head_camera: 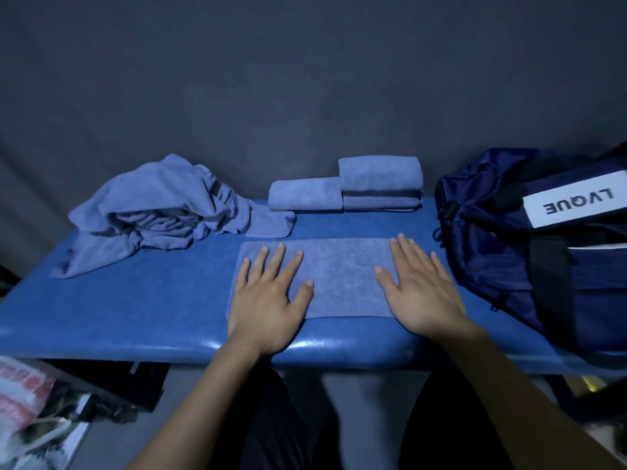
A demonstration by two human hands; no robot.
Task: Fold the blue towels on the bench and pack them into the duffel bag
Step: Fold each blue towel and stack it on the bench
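at the desk's near edge both hands lie flat with fingers spread, left grip (268, 293) and right grip (420, 286) released, pressing the half-folded towel (339, 276). smooth outward, square the corners, then fold again. behind: the crumpled towels (152, 212) far left, folded towels (346, 188) at the far edge, the duffel bag (529, 232) right.

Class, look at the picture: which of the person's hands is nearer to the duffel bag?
Right. The right hand lies flat on the towel just beside the duffel bag; the left hand presses the towel's far end.
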